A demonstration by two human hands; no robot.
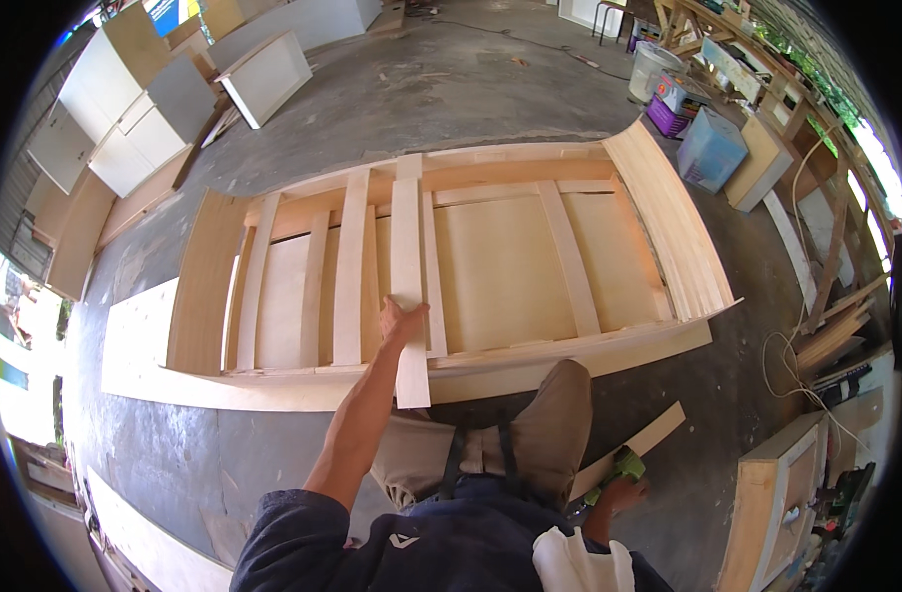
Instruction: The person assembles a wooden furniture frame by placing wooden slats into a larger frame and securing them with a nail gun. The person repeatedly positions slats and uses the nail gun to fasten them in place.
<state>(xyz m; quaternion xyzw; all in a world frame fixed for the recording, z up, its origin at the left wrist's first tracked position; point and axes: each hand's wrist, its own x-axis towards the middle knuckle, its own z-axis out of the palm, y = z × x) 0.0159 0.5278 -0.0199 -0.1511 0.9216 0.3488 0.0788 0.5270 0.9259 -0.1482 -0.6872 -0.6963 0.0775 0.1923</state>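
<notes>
A long wooden slat (407, 247) lies across the frame before me, its near end sticking out over the front rail. My left hand (404, 321) is closed round this slat close to its near end. The pale wooden frame (451, 360) rests on the floor, with several cross slats and thin panels inside it. Low on the right, my right hand (623, 495) is closed on a green and black power tool (623, 466). Its exact kind is hard to make out. Under the tool lies a loose wooden strip (658, 431).
White cabinets (140, 148) and a white panel (265, 79) stand at the far left. A blue box (711, 148), a white bucket (655, 69) and leaning boards (761, 163) line the right side. A pale cable (791, 370) trails there, above a wooden box frame (776, 493).
</notes>
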